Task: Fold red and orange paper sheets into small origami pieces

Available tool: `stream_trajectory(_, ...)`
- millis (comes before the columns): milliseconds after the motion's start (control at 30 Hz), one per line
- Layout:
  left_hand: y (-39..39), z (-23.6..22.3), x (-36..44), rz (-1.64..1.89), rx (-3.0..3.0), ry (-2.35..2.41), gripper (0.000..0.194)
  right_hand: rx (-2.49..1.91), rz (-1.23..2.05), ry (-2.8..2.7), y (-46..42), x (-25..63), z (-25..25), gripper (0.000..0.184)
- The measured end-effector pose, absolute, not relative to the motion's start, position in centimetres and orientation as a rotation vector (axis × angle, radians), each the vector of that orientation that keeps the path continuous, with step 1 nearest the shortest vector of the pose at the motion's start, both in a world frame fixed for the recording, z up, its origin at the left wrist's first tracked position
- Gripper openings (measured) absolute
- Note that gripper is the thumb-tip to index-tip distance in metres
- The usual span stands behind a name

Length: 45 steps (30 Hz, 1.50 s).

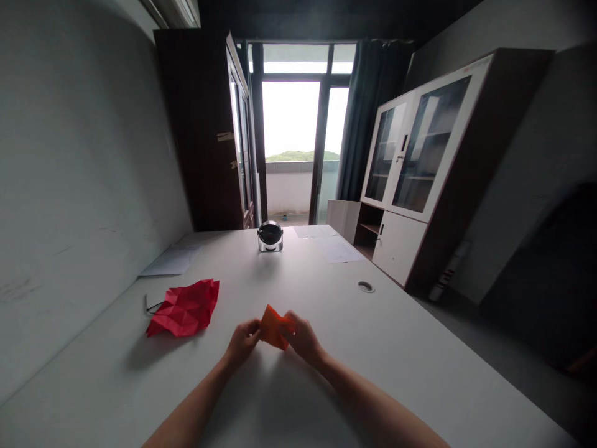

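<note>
I operate from the head view. The orange paper [272, 331] is at the center of the near part of the white surface [373, 361], between the two hands. The left hand [245, 339] has its fingers pinched on the paper's left edge. The right hand [302, 339] grips the right side, its fingers narrow around the edge there. I cannot tell whether the lower corner touches the surface, nor how many layers lie under the right fingers.

I judge the step in hand to be shaping the paper by its edges. For a good result, I advise the following:

1. Use a light pinch; thin paper likely creases under excess pressure.
2. Let one hand anchor while the other adjusts, so that the edges do not drift.
3. Align the corners before pressing any crease.
4. Press against the surface where possible; a crease made in mid-air may run crooked.

The creased red sheet [186, 309] lies to the left, well apart from both hands. I recommend leaving that clearance.
</note>
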<state>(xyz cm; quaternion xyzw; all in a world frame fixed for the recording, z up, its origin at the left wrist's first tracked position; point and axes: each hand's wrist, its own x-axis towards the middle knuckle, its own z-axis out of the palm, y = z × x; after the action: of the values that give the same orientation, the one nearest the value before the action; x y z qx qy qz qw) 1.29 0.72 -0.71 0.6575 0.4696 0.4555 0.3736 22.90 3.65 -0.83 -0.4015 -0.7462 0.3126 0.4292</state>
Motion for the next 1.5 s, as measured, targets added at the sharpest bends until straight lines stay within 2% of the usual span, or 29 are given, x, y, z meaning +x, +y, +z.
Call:
stream_trajectory(733,0.2,-0.9,2.1,1.219,1.687,1.282,0.032,-1.092,0.483,-1.928,3.3,23.2,-0.5,0.02)
stream_trajectory(900,-0.1,-0.4,2.3,1.219,1.69,1.29,0.033,-0.702,0.657,-1.992,2.2,22.9,0.7,0.036)
stream_trajectory(1067,-0.2,-0.1,2.3,1.246,1.656,1.306,0.03,-0.64,0.776,-2.008,2.0,23.0,1.4,0.054)
stream_trajectory(1133,-0.3,0.0,2.4,1.23,1.696,1.327,0.028,-0.692,0.779,-1.992,2.2,23.0,1.0,0.049)
stream_trajectory(1233,-0.4,0.0,2.6,1.188,1.78,1.323,0.024,-0.806,0.786,-1.939,2.6,22.9,0.1,0.025)
stream_trajectory(1267,-0.4,0.0,2.7,1.174,1.8,1.317,0.023,-0.831,0.781,-1.928,2.7,22.9,-0.1,0.024)
stream_trajectory(1400,-0.3,-0.2,2.8,1.129,1.827,1.313,0.02,-0.793,0.751,-1.969,2.8,23.0,0.1,0.044)
stream_trajectory(1500,-0.3,-0.2,2.6,1.126,1.822,1.296,0.022,-0.754,0.769,-2.005,2.7,23.3,0.8,0.023)
